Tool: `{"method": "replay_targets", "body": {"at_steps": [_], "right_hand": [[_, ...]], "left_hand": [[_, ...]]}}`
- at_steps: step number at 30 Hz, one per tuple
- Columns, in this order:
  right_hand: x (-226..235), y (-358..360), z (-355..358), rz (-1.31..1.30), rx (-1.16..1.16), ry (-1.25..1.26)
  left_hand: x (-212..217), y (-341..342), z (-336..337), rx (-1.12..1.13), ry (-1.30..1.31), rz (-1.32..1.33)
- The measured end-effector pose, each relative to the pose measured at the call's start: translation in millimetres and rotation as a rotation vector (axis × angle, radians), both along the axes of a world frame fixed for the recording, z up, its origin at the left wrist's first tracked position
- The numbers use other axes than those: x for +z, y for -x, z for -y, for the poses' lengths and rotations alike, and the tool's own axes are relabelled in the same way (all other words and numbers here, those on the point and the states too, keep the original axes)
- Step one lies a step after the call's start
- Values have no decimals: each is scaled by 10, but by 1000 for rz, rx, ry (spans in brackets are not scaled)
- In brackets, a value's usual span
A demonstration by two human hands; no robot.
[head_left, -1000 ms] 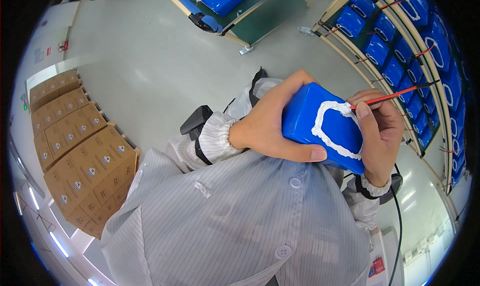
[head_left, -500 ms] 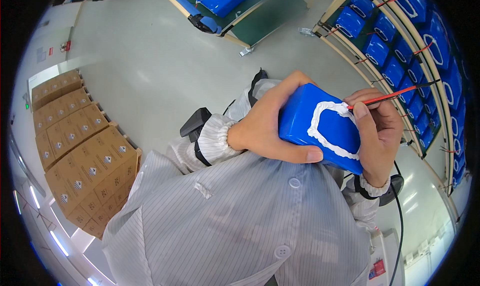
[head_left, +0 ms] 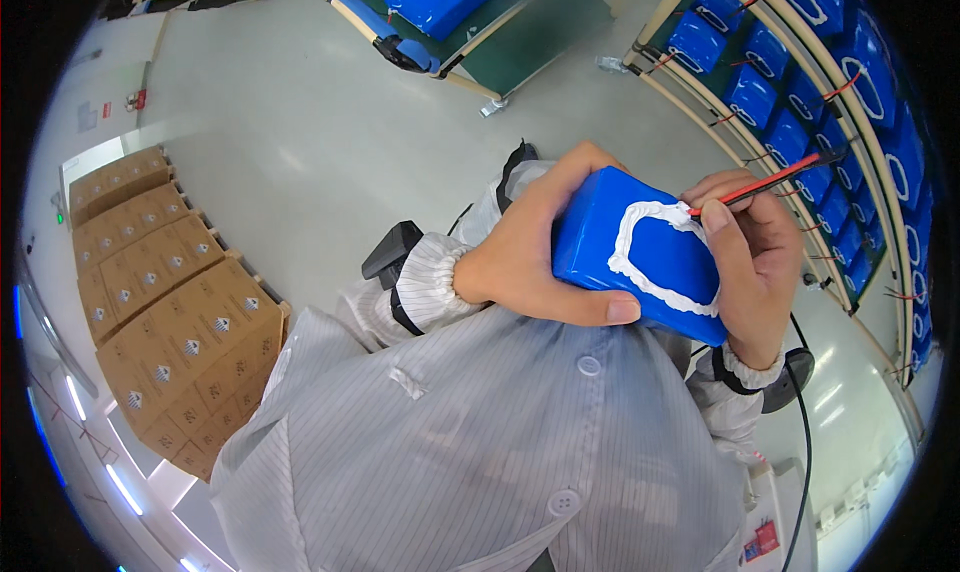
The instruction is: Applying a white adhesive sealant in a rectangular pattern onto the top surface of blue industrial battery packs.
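A blue plastic-wrapped battery pack (head_left: 585, 237) is held in front of my chest, tilted, with one end face turned up. On that face a white bead of sealant (head_left: 622, 244) forms a rough closed loop. My left hand (head_left: 535, 247) is closed round the pack's left side, thumb along the near edge. From the loop's upper right corner, red and black wires (head_left: 752, 185) run out to the upper right. My right hand (head_left: 760, 257) pinches these wires close to their base between thumb and fingers; its palm side lies against the pack's right side.
A curved-looking rack (head_left: 862, 172) at the right holds several blue packs with white loops and wires. Ahead, a green-topped trolley (head_left: 540, 37) carries another blue pack (head_left: 437, 0). Stacked cartons (head_left: 190, 342) on pallets stand left. A black cable (head_left: 804, 442) hangs at lower right.
The pack and both hands have shifted very slightly left. The wires' free end has swung a little up and left. My grip looks the same; the surroundings shift slightly in the view.
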State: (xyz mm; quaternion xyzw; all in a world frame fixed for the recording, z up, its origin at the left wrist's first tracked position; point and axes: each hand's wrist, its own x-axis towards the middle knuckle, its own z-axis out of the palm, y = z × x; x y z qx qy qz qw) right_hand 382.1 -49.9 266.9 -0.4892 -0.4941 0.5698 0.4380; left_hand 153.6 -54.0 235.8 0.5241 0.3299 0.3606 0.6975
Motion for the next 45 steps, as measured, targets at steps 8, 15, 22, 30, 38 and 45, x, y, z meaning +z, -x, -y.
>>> {"method": "replay_targets", "body": {"at_steps": [8,15,22,30,38,45], "right_hand": [[-37,52,-9,50,34,-101],[-129,-12,8,-14,48,-206],[-333,-86,238,-239,-241,-5],[-619,-121,358,-208,-329,181],[-859,-283,394,297,283,162],[-810,-64,4,242,357,193]], "left_hand": [[3,78,1,26,20,20],[1,77,-8,-19,19,-12],[10,69,-40,44,-68,6],[29,83,-76,50,-45,-36],[16,143,-17,110,-65,-90],[73,154,29,317,20,-108]]}}
